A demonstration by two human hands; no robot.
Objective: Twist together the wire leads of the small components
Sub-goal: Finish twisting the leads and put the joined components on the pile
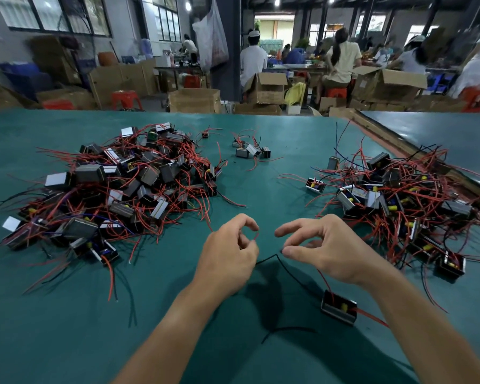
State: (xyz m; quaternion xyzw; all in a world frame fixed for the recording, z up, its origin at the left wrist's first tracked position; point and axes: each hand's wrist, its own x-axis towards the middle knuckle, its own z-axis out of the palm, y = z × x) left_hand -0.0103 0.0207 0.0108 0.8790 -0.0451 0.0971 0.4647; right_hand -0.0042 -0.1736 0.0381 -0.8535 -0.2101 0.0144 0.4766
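Observation:
A small transformer-like component (339,306) with a yellow part hangs or lies under my right wrist, its red and black leads running up toward my hands. My left hand (230,256) has its fingers curled and pinches a short red wire lead (257,235). My right hand (320,253) pinches the end of a thin black lead (277,259) between thumb and finger. The two hands are a small gap apart above the green table mat (150,314).
A big heap of components with red leads (117,187) lies at the left and another heap (394,198) at the right. A few loose components (251,151) sit at the far middle. A second table edge runs along the far right; people work in the background.

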